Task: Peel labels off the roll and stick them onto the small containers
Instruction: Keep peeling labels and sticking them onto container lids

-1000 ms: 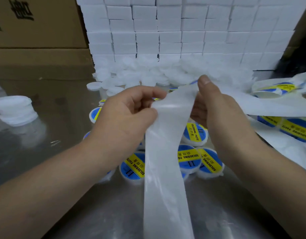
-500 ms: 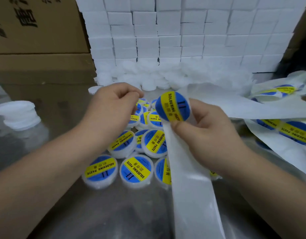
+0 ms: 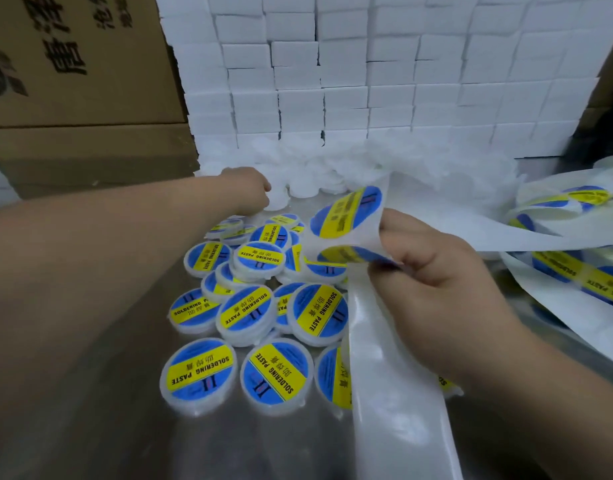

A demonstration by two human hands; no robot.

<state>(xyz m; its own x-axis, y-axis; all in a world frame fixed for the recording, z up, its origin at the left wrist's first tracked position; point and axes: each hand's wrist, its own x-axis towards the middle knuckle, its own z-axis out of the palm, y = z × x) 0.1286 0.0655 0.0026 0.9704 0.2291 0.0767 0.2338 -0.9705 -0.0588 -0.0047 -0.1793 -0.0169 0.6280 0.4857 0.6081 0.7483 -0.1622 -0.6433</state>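
Nearest the camera, a bare length of backing strip (image 3: pixel 395 403) hangs down over the steel table (image 3: pixel 101 434), its stickers already gone. Just beyond it lie the labelled containers (image 3: pixel 275 372), flat round white tubs with blue-and-yellow "SOLDERING PASTE" stickers, crowded together and some overlapping. Above them the right hand (image 3: pixel 436 275) pinches the backing strip at a sharp fold, fingers curled round it. Over that fold the next label (image 3: pixel 346 209) stands partly free of the liner, lifted clear of the tubs below. To the right, more label strip (image 3: pixel 582 271) with unused stickers trails across the table. Farther off, the left hand (image 3: pixel 251 188) is stretched out to the near edge of a heap of unlabelled containers (image 3: pixel 312 183). Its fingers are turned away from the camera, so I cannot tell whether it grips one. Behind the heap rises a wall of white boxes (image 3: pixel 367 81), with a cardboard carton (image 3: pixel 76 64) at the left. The step in hand looks like fetching a blank tub while the label is held ready. The next move likely calls for bringing a tub to the label's free edge, laying the label centred on the lid and pressing it flat without letting the sticky face fold or catch a neighbouring tub.
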